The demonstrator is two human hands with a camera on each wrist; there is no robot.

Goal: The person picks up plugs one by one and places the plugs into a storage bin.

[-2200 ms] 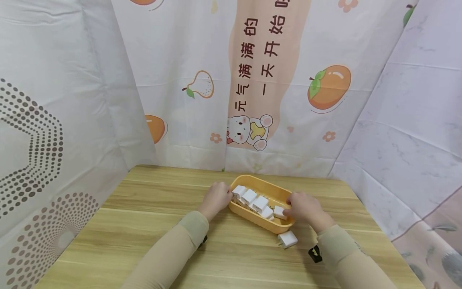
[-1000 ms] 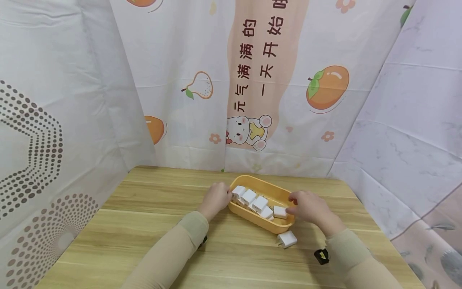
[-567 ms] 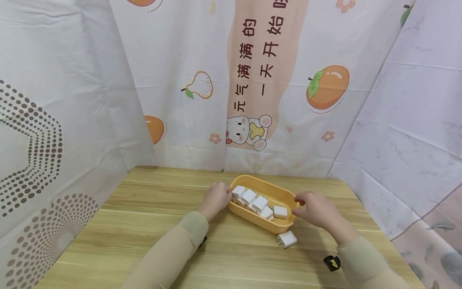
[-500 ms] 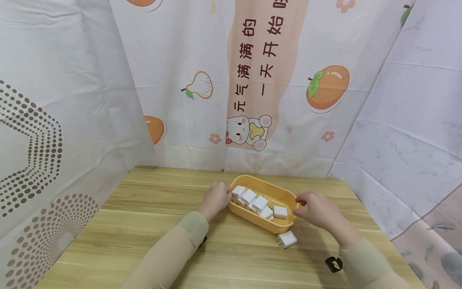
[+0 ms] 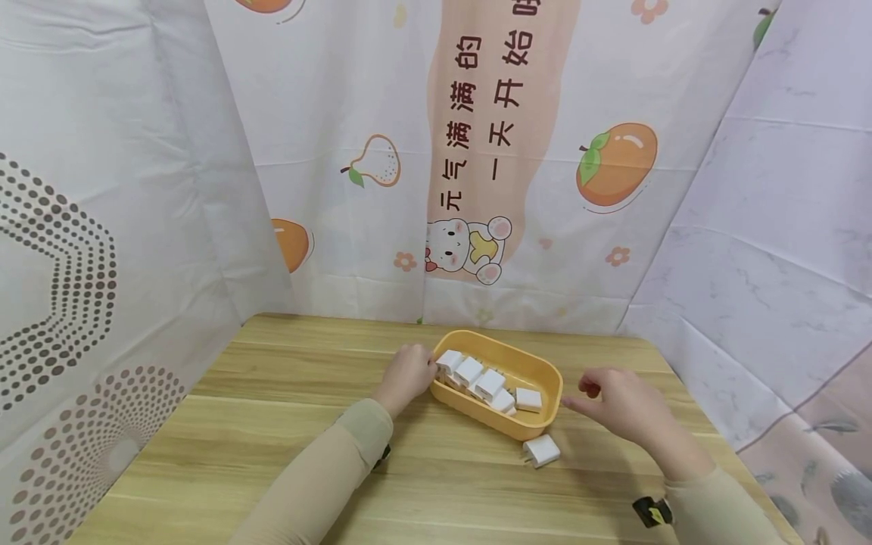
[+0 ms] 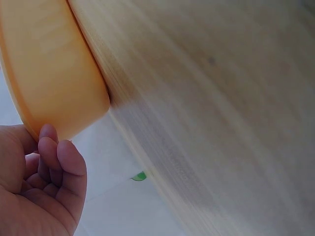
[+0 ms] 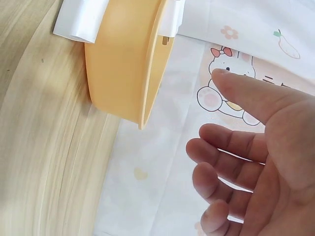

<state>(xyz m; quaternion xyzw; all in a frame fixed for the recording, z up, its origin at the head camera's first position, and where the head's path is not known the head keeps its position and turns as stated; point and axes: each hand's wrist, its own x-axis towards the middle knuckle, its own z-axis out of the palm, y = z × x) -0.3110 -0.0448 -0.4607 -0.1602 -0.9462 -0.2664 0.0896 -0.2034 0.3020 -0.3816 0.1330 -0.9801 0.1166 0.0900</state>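
Note:
A yellow oval basket (image 5: 500,422) stands on the table with several white charger plugs (image 5: 489,384) inside, most of them heaped toward its left end. One plug (image 5: 528,399) lies apart near the right end. My left hand (image 5: 406,376) pinches the basket's left rim; in the left wrist view the thumb and curled fingers (image 6: 48,152) meet at the edge. My right hand (image 5: 623,401) is off the basket's right end, holding nothing, its fingers loosely bent in the right wrist view. Outside the basket, a white charger plug (image 5: 542,451) lies on the table by the near right corner.
The wooden table (image 5: 286,424) ends at a white printed curtain (image 5: 354,227) behind the basket. More cloth hangs along the left and right sides. A dark strap piece (image 5: 652,512) shows at the right wrist.
My right hand has let go of the plug in the basket's right end and drawn back to the right, out of the basket. The left hand keeps its place on the rim.

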